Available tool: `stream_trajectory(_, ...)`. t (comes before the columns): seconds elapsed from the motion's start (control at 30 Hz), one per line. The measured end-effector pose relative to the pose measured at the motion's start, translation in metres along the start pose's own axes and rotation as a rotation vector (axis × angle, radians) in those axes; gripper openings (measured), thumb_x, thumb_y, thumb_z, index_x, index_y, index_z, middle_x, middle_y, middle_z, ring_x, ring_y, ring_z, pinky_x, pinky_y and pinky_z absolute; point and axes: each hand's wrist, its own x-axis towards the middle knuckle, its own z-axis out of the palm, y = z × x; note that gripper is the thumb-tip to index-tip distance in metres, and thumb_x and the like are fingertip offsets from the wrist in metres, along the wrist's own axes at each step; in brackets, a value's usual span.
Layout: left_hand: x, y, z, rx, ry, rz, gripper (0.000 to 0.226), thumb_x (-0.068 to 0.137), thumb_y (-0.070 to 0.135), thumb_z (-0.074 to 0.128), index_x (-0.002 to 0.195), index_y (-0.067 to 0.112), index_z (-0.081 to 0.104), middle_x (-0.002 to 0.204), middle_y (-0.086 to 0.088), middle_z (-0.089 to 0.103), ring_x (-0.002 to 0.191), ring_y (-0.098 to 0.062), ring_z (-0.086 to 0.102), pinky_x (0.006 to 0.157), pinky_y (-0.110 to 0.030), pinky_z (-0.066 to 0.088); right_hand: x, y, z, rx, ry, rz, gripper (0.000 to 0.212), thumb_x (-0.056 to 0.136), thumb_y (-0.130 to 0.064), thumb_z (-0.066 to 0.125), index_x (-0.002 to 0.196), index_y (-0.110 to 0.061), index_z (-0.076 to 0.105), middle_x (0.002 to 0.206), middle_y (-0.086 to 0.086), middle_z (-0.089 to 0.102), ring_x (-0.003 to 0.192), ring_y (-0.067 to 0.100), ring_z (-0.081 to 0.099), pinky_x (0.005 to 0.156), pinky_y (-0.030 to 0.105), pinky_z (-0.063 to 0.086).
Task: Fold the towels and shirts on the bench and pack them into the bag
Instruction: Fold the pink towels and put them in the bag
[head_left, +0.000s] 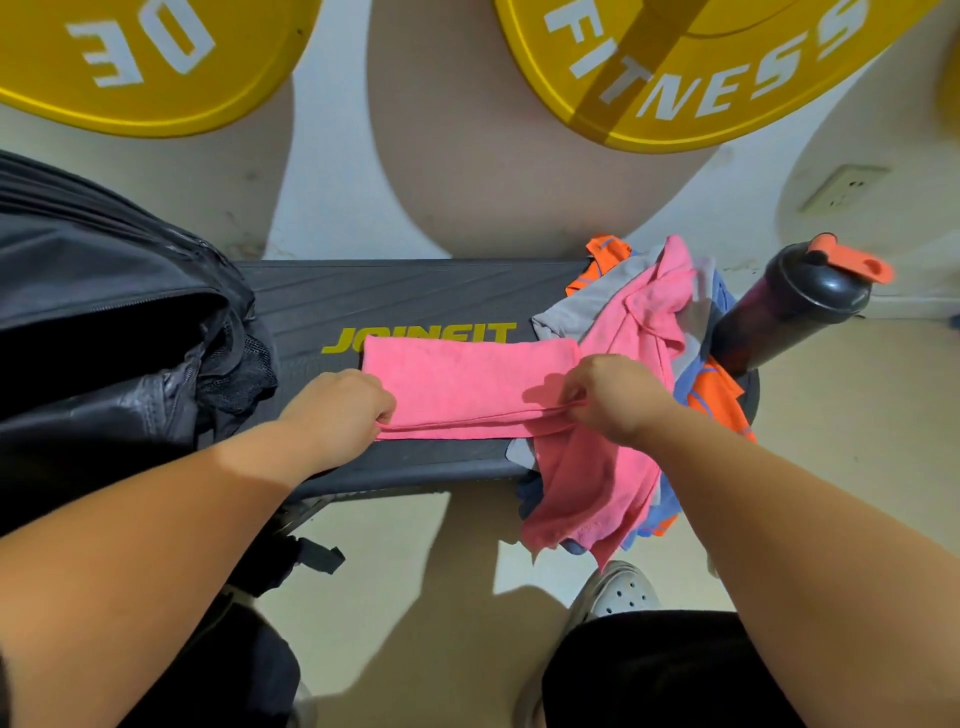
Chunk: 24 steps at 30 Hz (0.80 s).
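Pink towel (467, 384) folded to a strip, flat on the desk (415, 291), covering the lower edge of the yellow lettering (415, 335). Pinched at its near left corner by left hand (337, 405) fingers, at its near right end by right hand (613, 400) fingers; fingertips mostly hidden behind knuckles. Right of the towel, heaped pink, grey, orange and blue garments (649, 322), tangled, hard to separate. Left of the towel, black bag (104, 322) unzipped, interior too dark to read.
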Motion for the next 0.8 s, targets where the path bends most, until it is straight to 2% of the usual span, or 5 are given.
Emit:
stream_trajectory(0.3,0.009,-0.001,-0.004,-0.132,-0.106,-0.055,0.035,0.085,0.049,0.06,0.064,0.021,0.063,0.067,0.007,0.061,0.069,-0.016,0.057,0.066,-0.033,0.051,0.016,-0.015,-0.002,-0.212,-0.251,0.063,0.018,0.076,-0.037,0.065,0.074,-0.019,0.067,0.075,0.0,0.06,0.078,0.027,0.06,0.068,0.034,0.054)
stream_trajectory(0.4,0.023,0.002,-0.005,-0.19,0.18,-0.094,0.042,0.096,0.049,0.046,0.074,0.02,0.067,0.077,0.002,0.062,0.078,-0.025,0.058,0.071,-0.038,0.05,0.029,-0.022,0.0,-0.07,0.064,0.005,0.027,0.089,-0.042,0.056,0.09,-0.018,0.068,0.09,0.004,0.053,0.094,0.032,0.057,0.076,0.037,0.048)
stream_trajectory(0.5,0.039,0.009,0.004,-0.182,0.334,-0.156,0.045,0.095,0.045,0.042,0.119,0.016,0.067,0.116,-0.008,0.064,0.109,-0.033,0.056,0.092,-0.045,0.046,0.048,-0.045,0.019,-0.042,0.228,0.002,0.04,0.096,-0.046,0.048,0.121,-0.019,0.062,0.121,0.009,0.055,0.113,0.033,0.052,0.094,0.043,0.044)
stream_trajectory(0.63,0.047,0.025,0.03,-0.111,0.167,-0.205,0.066,0.1,0.051,0.036,0.154,0.014,0.028,0.163,-0.009,0.022,0.149,-0.033,0.02,0.12,-0.056,0.015,0.064,-0.071,0.065,-0.111,0.026,-0.007,0.067,0.099,-0.055,0.026,0.157,-0.023,0.017,0.166,0.005,0.008,0.152,0.03,0.006,0.121,0.053,0.01)
stream_trajectory(0.8,0.046,0.023,0.053,-0.094,0.024,-0.27,0.08,0.096,0.064,0.014,0.156,0.019,-0.013,0.163,0.0,-0.023,0.15,-0.024,-0.023,0.119,-0.058,-0.006,0.061,-0.041,0.089,-0.202,0.033,0.064,0.082,0.09,-0.076,0.01,0.158,-0.032,-0.004,0.166,0.006,-0.012,0.152,0.03,-0.012,0.12,0.056,-0.004)
